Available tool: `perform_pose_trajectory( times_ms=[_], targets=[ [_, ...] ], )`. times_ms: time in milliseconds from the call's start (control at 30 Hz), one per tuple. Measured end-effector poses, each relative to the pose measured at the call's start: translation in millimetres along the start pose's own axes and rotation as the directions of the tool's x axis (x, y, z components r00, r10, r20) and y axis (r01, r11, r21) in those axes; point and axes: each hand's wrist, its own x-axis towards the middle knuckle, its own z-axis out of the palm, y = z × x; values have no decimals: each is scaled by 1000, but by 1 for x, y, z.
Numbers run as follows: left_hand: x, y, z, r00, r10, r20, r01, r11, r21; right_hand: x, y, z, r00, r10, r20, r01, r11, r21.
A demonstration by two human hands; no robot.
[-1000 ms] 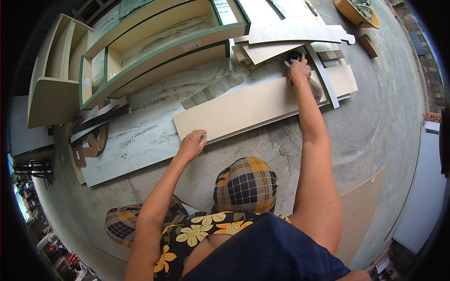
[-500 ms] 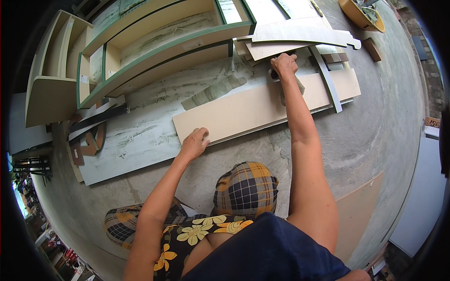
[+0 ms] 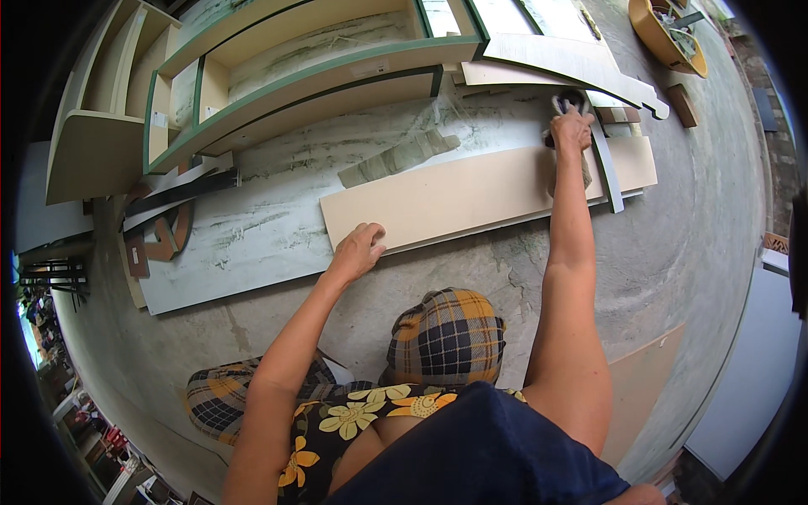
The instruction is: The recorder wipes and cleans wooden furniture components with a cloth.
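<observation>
A long beige board [image 3: 438, 198] lies across a larger pale, dark-stained sheet [image 3: 227, 261]. My left hand [image 3: 358, 251] rests at the board's near left corner, its fingers loosely bent and apart, gripping nothing. Stretched out to the far right, my right hand [image 3: 572, 130] is closed on a dark rounded object with a pale rim [image 3: 569, 99]. Its kind is unclear. Grey-brown material [image 3: 587, 172] shows beside that forearm, mostly hidden beneath it. A narrow grey strip [image 3: 608, 168] crosses the board just right of this hand.
Green-edged beige shelving [image 3: 320, 80] lies at the back left, beside another cabinet piece [image 3: 97, 156]. Curved-edge panels [image 3: 555, 63] lie beyond my right hand. A brown block [image 3: 683, 105] and a yellow tub [image 3: 665, 42] sit on the concrete floor [image 3: 673, 194] at right.
My right hand has moved right along the board, close to the grey strip, and the dark object and grey-brown material have moved with it. My left hand stays at the board's corner.
</observation>
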Motion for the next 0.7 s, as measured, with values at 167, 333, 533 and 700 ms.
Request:
perform_pose_trajectory(
  times_ms=[167,333,533,700],
  targets=[
    [-2,-6,-3,1000,-12,10,12,1000,2,-25,-11,39,995,-95,32,100,966,-240],
    [8,-1,1,999,34,26,-35,999,38,-142,-108,81,860,-506,-59,509,861,27],
    [-7,-15,-3,1000,-11,1,11,1000,-11,-191,-132,20,756,-597,267,529,798,288],
    [-6,-12,-2,999,41,-19,-42,998,-49,-59,-33,-23,982,-171,79,170,985,15]
  ],
)
